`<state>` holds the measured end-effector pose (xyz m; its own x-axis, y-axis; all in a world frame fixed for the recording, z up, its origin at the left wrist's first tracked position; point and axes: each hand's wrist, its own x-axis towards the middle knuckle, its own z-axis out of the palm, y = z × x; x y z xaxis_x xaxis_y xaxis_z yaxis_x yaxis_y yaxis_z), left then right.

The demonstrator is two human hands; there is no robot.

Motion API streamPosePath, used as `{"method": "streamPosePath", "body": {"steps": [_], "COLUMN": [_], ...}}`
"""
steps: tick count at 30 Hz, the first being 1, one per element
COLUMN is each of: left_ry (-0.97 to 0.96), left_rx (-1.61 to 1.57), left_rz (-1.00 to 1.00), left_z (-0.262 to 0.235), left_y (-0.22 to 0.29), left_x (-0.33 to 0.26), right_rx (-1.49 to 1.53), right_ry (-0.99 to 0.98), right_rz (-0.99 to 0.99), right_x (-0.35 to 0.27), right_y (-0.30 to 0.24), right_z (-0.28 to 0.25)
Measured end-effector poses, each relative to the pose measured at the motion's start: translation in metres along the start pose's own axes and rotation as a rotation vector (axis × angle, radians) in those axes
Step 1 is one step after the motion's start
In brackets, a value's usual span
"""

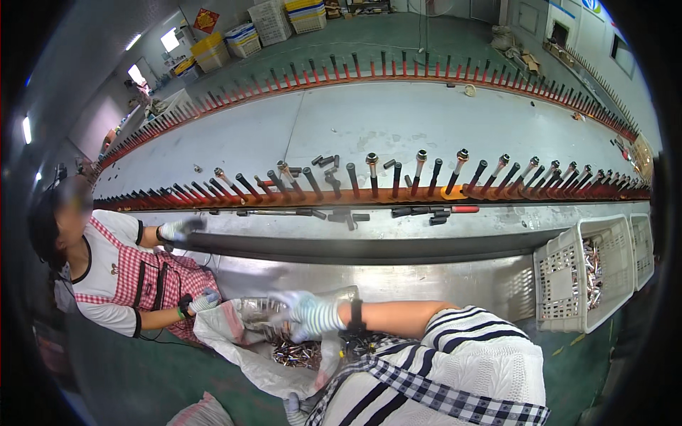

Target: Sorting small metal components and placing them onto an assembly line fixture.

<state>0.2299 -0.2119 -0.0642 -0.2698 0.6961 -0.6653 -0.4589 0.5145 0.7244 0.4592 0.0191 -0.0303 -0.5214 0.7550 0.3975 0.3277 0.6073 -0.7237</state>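
My right hand (pixel 312 316), in a striped knit glove, reaches left over the mouth of a white woven sack (pixel 238 348). Its fingers are smeared by motion, so their grip is unclear. Inside the sack lie many small shiny metal pieces (pixel 298 353). At the sack's lower edge my left hand (pixel 295 410), also gloved, is partly visible and closed on the sack material. A co-worker's gloved hand (pixel 206 300) touches the sack's far left rim, while that person's other hand (pixel 182 228) is at the bench edge, blurred.
A long line of upright rods with black tops (pixel 396 179) runs along the metal worktable (pixel 426 113). Loose dark cylinders (pixel 339 216) lie along its near ledge. White perforated crates (pixel 561 284) holding metal pieces stand at right. Another white sack (pixel 202 412) sits at lower left.
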Motion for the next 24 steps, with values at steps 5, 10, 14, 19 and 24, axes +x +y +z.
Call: {"method": "streamPosePath", "body": {"steps": [5,10,14,19,24], "left_ry": [0.028,0.046,0.071,-0.088,-0.053], "left_rx": [-0.026,-0.033,-0.020,0.223,-0.006], "left_rz": [0.015,0.031,0.054,0.080,0.013], "left_z": [-0.005,0.007,0.024,-0.036,0.005], "left_y": [-0.002,0.002,0.008,-0.005,0.001], "left_x": [-0.008,-0.014,-0.019,0.012,-0.018], "right_rx": [0.307,-0.178,0.013,0.379,0.323], "right_ry": [0.477,1.432,1.280,1.402,1.809], "right_rz": [0.250,0.402,0.478,-0.072,0.121], "right_x": [-0.036,-0.020,0.005,0.021,-0.054], "right_y": [0.044,0.089,0.143,0.029,0.075], "right_z": [-0.019,-0.150,-0.211,-0.214,-0.194]}}
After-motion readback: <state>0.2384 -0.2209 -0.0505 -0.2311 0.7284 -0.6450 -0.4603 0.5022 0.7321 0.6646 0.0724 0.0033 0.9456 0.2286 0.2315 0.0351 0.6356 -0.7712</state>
